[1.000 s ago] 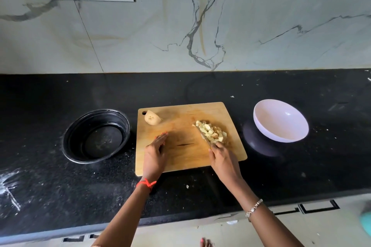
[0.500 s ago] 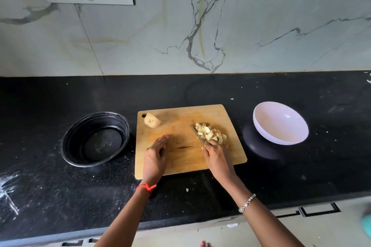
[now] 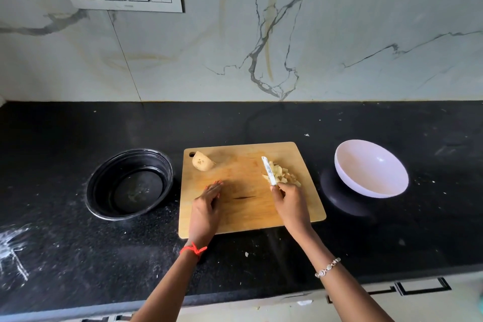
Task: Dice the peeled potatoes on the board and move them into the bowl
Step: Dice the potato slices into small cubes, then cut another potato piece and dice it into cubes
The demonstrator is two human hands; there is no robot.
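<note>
- Gripping the pale-bladed knife [image 3: 269, 171], your right hand [image 3: 291, 206] sets it against the heap of diced pale potato [image 3: 287, 175]; your left hand [image 3: 206, 206] lies flat on the rectangular wooden board [image 3: 243, 165].
- Sweep carelessly and cubes could spill short of the round white bowl [image 3: 366, 165], well apart rightward.
- One peeled potato half [image 3: 201, 161] waits uncut, far-left corner.

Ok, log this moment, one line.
right hand: grips knife beside diced pile | left hand: flat on board | potato half: uncut | white bowl: empty

Board [image 3: 251, 213] lies between pan [image 3: 129, 191] at left and bowl [image 3: 371, 168] at right; diced potato [image 3: 283, 174] on board's right.
</note>
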